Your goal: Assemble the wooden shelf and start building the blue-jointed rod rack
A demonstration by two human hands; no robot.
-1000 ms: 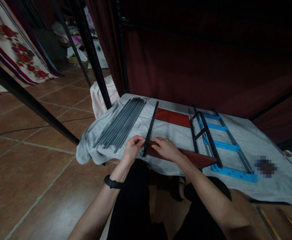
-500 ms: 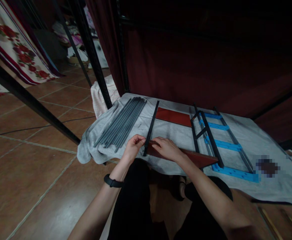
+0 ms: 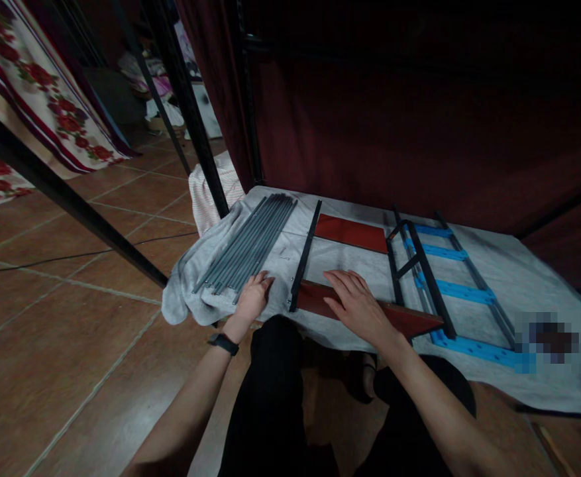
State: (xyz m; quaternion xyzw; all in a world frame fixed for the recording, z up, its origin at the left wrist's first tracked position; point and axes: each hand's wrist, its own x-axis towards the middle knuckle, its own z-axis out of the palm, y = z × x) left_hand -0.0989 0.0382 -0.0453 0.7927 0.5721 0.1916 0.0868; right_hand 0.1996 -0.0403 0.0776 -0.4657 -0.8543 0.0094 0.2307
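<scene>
My left hand (image 3: 254,296) is beside the lower ends of a bundle of grey metal rods (image 3: 250,245). Its fingers are curled together, and whatever may be in them is hidden. My right hand (image 3: 358,303) is open, fingers stretched out above a reddish-brown board (image 3: 315,298). That board runs from a black metal bar (image 3: 305,258) on the left to a black metal frame (image 3: 422,275) on the right. Small screws (image 3: 291,302) show at the bar's near end. A second, orange-red board (image 3: 352,232) lies between bar and frame farther back.
Small loose hardware (image 3: 284,253) lies on the grey cloth (image 3: 280,271) between rods and bar. Blue slatted frame parts (image 3: 462,290) lie to the right, by a blurred patch. Black posts (image 3: 191,106) rise at the left, and a dark red curtain (image 3: 369,132) hangs behind.
My left hand has left the near end of the black bar and moved left towards the rods. My right hand has lifted off the bar's side and shifted right, fingers spread.
</scene>
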